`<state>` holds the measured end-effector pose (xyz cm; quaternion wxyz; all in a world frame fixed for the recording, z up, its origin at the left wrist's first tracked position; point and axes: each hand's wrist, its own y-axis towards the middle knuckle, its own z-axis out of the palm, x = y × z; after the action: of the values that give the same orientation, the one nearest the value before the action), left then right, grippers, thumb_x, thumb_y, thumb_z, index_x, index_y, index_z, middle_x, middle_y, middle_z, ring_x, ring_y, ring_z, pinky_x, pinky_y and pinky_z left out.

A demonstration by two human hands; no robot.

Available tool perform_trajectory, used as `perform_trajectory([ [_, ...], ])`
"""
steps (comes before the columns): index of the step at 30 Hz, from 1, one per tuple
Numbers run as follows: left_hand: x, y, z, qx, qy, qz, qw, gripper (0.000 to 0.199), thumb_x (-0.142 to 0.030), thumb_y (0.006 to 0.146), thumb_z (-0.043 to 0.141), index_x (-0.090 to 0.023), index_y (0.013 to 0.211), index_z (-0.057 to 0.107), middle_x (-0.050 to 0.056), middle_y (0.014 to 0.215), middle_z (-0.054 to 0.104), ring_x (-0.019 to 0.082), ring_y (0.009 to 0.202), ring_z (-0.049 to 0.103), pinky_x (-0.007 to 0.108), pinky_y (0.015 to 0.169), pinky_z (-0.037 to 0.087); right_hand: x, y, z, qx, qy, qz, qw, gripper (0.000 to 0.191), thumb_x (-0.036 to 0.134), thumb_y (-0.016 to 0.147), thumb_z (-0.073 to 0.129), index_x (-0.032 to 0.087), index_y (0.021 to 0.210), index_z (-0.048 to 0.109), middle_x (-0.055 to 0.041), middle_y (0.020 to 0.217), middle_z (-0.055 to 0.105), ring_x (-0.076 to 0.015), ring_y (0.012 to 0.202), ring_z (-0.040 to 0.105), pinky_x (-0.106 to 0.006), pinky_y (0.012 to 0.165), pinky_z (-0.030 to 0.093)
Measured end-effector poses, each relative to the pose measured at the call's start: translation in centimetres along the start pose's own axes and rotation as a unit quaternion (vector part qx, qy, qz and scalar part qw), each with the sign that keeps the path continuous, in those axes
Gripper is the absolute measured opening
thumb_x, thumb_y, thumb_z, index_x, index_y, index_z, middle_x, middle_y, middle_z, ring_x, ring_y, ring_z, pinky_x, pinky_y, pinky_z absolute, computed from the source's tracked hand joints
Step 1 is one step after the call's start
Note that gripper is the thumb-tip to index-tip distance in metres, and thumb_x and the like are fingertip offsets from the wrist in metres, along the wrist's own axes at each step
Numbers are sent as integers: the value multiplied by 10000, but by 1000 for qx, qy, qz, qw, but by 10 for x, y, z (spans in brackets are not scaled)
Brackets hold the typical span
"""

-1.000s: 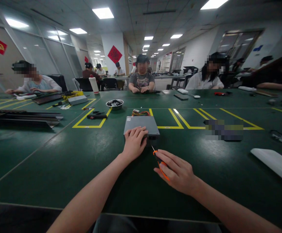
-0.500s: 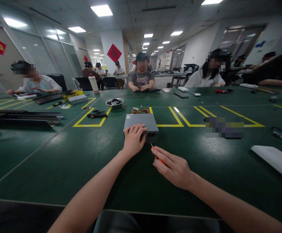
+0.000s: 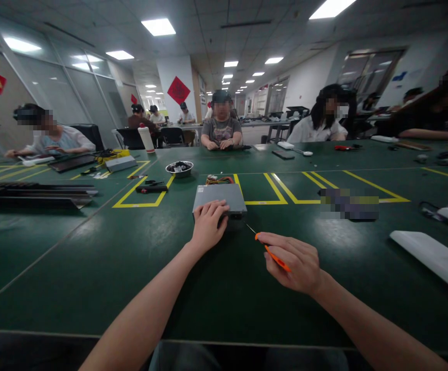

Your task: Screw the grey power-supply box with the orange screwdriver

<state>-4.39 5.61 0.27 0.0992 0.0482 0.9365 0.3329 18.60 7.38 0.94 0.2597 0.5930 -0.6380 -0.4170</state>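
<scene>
A grey metal computer power supply [image 3: 219,192] lies on the green table, its bundle of coloured cables [image 3: 219,180] at the far side. My left hand [image 3: 209,221] grips its near edge, fingers laid over the top and thumb down by the front face. In my right hand [image 3: 295,260] is a screwdriver [image 3: 277,257] with an orange handle and a thin shaft. The shaft points at the near right corner of the power supply; whether the tip touches it I cannot tell.
Yellow tape marks [image 3: 137,205] line the table. A metal bowl of small dark parts [image 3: 179,168] stands beyond, with a white bottle [image 3: 147,139] behind it. Black tools [image 3: 151,189] lie left. A long white object [image 3: 432,257] is at right. Several people sit around the table.
My right hand has moved right and turned, so more of the orange handle shows and the shaft slants further left. My left hand stays on the power supply. The whole view has shifted slightly.
</scene>
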Motion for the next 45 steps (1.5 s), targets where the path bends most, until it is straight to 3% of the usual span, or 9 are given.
perform_trajectory([
  [21,1,0,-1,9,4,-1,1000,240,-220,838,463,-272,1066,518,3,1237,534,198,1168,420,393,920,281,-1,1,6,29,-41,11,999,225,95,742,555,181,937,483,-108,1035,657,-163,987,606,-289,745,540],
  [27,2,0,-1,4,1,0,1000,232,-216,838,463,-269,1058,513,-4,1238,534,190,1162,425,387,927,273,0,0,6,53,-70,50,995,155,118,758,554,192,889,521,-80,1025,666,-153,939,624,-278,741,530],
  [35,2,1,-3,9,-3,-1,1000,234,-218,837,465,-267,1060,516,5,1236,534,196,1166,425,393,929,277,0,3,5,31,-73,65,995,168,124,774,547,186,929,525,-88,1004,674,-149,901,635,-267,715,524],
  [42,1,1,-5,9,-3,-5,1000,244,-211,831,476,-273,1062,524,4,1231,539,199,1163,426,396,924,288,10,10,1,61,-132,24,989,111,187,776,584,186,880,545,-92,994,673,-156,903,632,-255,742,510],
  [45,1,0,-6,9,-2,-8,1000,252,-207,828,479,-282,1063,528,0,1229,540,200,1162,427,402,925,289,21,14,-1,77,-149,48,985,153,242,794,556,172,928,531,-112,997,661,-179,886,633,-279,718,517],
])
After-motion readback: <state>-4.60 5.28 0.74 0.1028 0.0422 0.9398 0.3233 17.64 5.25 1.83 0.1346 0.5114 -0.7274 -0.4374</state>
